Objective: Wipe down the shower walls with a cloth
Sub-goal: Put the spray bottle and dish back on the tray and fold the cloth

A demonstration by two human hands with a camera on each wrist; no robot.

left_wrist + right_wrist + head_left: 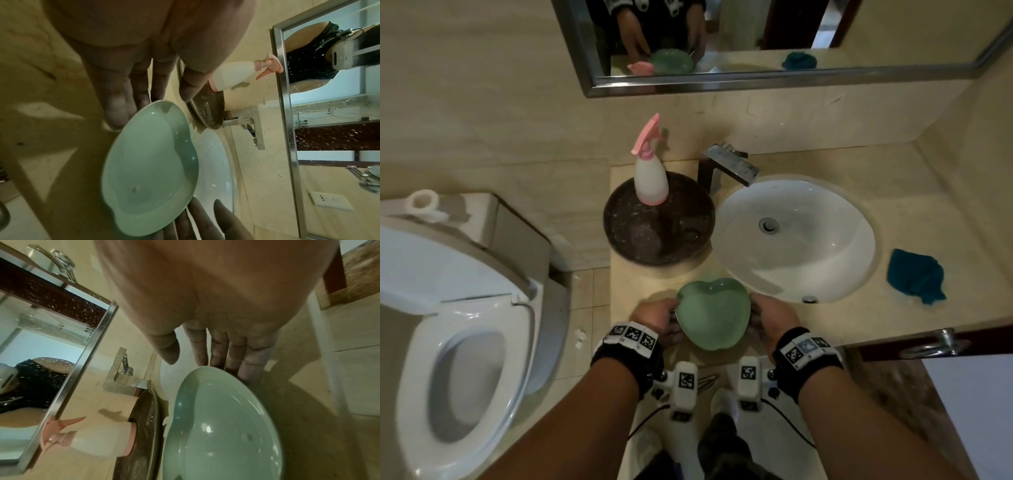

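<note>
Both hands on green dish (714, 313) at counter (914, 219) front edge: left hand (657, 317) & right hand (774, 317) w/ straight fingers under opposite rims, nothing clenched. Teal cloth (914, 275) crumpled on counter, right of sink (796, 240), untouched. Spray bottle (650, 171) upright on dark tray (659, 233).

Your head view is dim and warm-tinted, its straight edges bowing toward the rim. Both wrist views are soft: each palm at 12 o'clock is out of focus. Small glints sit on the green dish (222, 431); its shadow falls toward 3 o'clock, so light perhaps comes from the mirror (30, 344) side.
</note>
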